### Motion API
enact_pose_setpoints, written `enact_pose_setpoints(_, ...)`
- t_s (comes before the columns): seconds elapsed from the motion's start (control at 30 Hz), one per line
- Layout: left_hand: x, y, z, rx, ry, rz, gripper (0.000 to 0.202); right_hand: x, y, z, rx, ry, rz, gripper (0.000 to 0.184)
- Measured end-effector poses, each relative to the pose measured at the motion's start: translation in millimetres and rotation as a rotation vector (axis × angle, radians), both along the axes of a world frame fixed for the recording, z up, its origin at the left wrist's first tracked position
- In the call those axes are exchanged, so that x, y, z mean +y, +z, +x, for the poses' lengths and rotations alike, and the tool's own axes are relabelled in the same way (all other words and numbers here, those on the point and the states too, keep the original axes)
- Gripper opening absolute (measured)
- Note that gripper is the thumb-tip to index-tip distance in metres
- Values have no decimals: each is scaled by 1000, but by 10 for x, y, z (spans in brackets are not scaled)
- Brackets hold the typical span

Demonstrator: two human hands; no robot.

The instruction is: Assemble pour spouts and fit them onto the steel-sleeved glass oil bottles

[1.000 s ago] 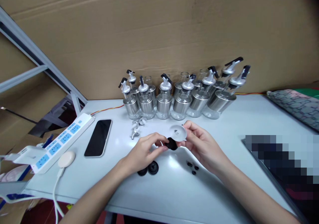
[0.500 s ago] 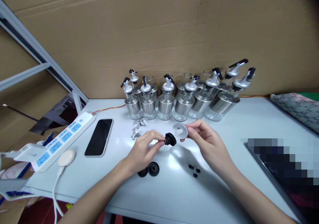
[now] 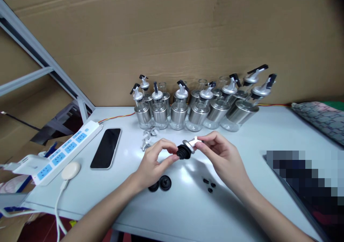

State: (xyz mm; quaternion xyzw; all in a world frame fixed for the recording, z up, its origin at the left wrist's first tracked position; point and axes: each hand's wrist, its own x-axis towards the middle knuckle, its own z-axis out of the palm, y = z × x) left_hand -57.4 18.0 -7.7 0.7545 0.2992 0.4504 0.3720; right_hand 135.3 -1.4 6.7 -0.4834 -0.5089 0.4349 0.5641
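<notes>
Between finger and thumb, my left hand (image 3: 154, 161) pinches a ribbed black rubber stopper (image 3: 184, 152) above the table. My right hand (image 3: 221, 154) grips a silver pourer top (image 3: 191, 145) by its spout end. The disc of the pourer top meets the wide end of the stopper; I cannot tell whether they are joined. Below my left hand lie black round stoppers (image 3: 165, 183). Several loose silver pourer pieces (image 3: 146, 143) rest just beyond that hand. Under my right hand lie small black plugs (image 3: 210, 185).
Glass-and-steel bottles (image 3: 179, 113), many with pourer tops, stand along the cardboard wall (image 3: 172, 37). A phone (image 3: 106, 148), a power strip (image 3: 68, 152) and a white round charger (image 3: 71, 170) lie on the left. At right are a dark, partly pixelated object (image 3: 298, 191) and a patterned cloth item (image 3: 319, 118).
My right hand has turned the silver pourer top and brought it against the black stopper. The two were apart before. My left hand has barely moved.
</notes>
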Motion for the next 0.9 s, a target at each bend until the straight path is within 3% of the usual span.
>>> enact_pose_setpoints(0.3, 7, -25, 16, -42, -43, -117, 16, -22, 17, 0, 39, 12, 21, 26)
enact_pose_setpoints(0.47, 19, -11, -13, 93, -58, 274, 24, -28, 8, -7, 21, -19, 26, 25)
enact_pose_setpoints(0.53, 26, 1, -27, 153, -64, 356, 26, -30, 2, -8, 26, -19, 30, 25)
enact_pose_setpoints(0.9, 63, 5, -45, 10, -47, 154, 12, -22, -16, 9, 41, 34, 68, 23)
